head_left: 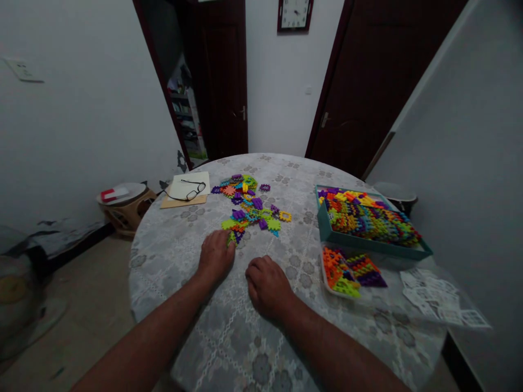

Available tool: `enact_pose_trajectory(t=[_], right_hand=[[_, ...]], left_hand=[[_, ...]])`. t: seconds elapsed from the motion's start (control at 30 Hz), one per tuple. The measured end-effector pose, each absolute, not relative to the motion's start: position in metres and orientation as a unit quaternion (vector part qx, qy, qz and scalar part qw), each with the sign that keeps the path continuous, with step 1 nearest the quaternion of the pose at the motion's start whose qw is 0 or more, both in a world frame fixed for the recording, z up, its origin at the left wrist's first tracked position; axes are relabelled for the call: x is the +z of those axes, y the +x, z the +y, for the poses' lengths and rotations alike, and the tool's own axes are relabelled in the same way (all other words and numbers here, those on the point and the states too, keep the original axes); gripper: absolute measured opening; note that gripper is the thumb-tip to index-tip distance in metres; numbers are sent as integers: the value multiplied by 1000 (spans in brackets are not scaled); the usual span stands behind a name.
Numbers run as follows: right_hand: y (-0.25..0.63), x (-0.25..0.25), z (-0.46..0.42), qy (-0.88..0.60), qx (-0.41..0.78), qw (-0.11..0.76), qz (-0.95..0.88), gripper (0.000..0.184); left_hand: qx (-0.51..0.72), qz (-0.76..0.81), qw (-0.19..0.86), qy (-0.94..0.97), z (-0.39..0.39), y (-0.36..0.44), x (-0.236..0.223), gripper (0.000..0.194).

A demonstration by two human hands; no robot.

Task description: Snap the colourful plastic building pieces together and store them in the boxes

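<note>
Purple, lime, orange, blue and yellow plastic makes up the one cluster [266, 214] in front of you, its toothed pieces too tangled to count. It lies near the middle of one round table [155, 256], which is spread with one grey patterned cloth [261, 340].

Both your hands are in view. Your left hand [216, 255] is at the cluster's near left end, its bent fingers touching lime pieces; I cannot tell whether they pinch one. Your right hand [270, 286] rests on the cloth just beside it, fingers curled in narrow; I cannot tell whether anything is inside.

One purple ring [267, 188] lies apart from the cluster, on its far side, and one yellow ring [289, 217] sits at its right edge.

To your right you have two containers: one teal box [339, 237], heaped with many-coloured pieces, and, nearer you, one clear tub [327, 283] with orange, lime and purple ones. Right of the tub, overlapping white cards [433, 294], too many to count, lie in clear plastic.

At the table's far left, one pair of glasses [192, 194] rests on one pale sheet [200, 177], over one tan board [186, 203]. Past that edge, one stool [128, 220] bears one red and white pack [114, 194]. Ahead of you, one clock [295, 13] hangs between two dark doors [224, 76].
</note>
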State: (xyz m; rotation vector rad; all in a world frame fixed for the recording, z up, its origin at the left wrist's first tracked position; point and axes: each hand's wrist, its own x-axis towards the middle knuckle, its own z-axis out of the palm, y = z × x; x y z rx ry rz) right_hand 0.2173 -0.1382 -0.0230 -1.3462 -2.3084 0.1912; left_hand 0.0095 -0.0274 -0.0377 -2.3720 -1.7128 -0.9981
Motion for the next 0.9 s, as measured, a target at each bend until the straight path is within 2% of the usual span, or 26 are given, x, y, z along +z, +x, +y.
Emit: enact_pose_trajectory(t=[0.33,0.6,0.73,0.9], right_hand=[[215,-26,-139,-488,85,322,-807,19],[217,-32,-139,-482,36,400,-779,30],[217,-38,-141,-488,7,399,-776,36],[220,-43,-142,-493,1,385,-780,42]], left_hand=[[-315,-462,-41,-828,-37,15,-39,24],[-350,-420,-48,-836,-40,8,-30,38],[-378,-440,1,-815,9,-5,1,47],[-340,-531,9,-776,121,-15,45,62]])
